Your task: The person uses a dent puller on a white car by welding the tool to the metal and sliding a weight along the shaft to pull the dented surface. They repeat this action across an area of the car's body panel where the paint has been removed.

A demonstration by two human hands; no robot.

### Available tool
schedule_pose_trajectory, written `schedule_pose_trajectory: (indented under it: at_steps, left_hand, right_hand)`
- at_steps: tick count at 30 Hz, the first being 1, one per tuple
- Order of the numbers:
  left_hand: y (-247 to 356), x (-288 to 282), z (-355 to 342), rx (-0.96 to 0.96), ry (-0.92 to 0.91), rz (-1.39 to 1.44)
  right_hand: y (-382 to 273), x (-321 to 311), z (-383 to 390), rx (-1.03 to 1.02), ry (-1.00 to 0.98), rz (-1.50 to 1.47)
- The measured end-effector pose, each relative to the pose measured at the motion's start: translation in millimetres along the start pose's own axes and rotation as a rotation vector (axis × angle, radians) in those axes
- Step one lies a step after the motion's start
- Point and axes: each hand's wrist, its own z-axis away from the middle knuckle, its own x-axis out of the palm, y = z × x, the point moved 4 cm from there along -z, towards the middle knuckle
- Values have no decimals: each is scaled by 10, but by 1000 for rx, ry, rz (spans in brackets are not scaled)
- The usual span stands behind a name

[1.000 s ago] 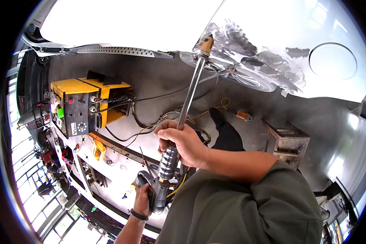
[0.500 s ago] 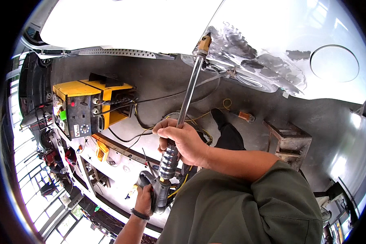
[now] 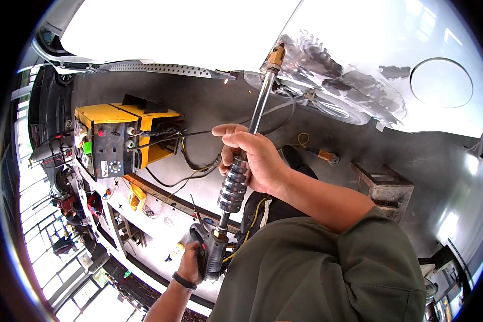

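My left hand (image 3: pixel 190 262) is closed round the black pistol handle (image 3: pixel 214 256) of a slide-hammer dent puller, near my body. Further up its chrome rod (image 3: pixel 262 99), my right hand (image 3: pixel 263 163) is wrapped round the top of the ribbed metal sliding weight (image 3: pixel 232 188), index finger stretched out. A length of bare rod shows between weight and handle. The puller's brass-coloured head (image 3: pixel 276 56) meets the white car's body beside a panel gap, at the edge of a sanded grey patch (image 3: pixel 359 88). Its exact contact point is too small to make out.
A yellow and black machine (image 3: pixel 110 142) with cables stands at left. A worn metal stool (image 3: pixel 383 188) is at right. An angle grinder (image 3: pixel 326 156) lies on the floor beside a yellow cord. Below the machine, a yellow case (image 3: pixel 137 198) rests on a pale surface.
My right hand has slid the weight up the rod, away from the handle, and its index finger has straightened. Small orange sparks now show by the car's sill. My left hand keeps its grip.
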Motion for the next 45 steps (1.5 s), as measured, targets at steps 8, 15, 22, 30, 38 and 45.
schedule_pose_trajectory:
  at_steps: [8, 15, 22, 30, 38, 45]
  left_hand:
    - [-55, -113, -30, 66, 7, -12]
    - [-103, -337, 62, 34, -42, 0]
    - [-143, -305, -28, 45, -71, -22]
    - [-67, -277, -65, 67, -65, -33]
    - [-61, -255, -51, 50, -43, -33]
    - [33, -117, 13, 72, -23, -149]
  right_hand:
    - [-659, -224, -395, -221, -32, -42]
    - [600, 80, 173, -10, -126, -156]
    - [664, -36, 179, 55, -71, -135]
    - [569, 17, 55, 17, -103, -133]
    - [537, 45, 47, 27, -91, -106]
    - [531, 36, 29, 39, -77, -105]
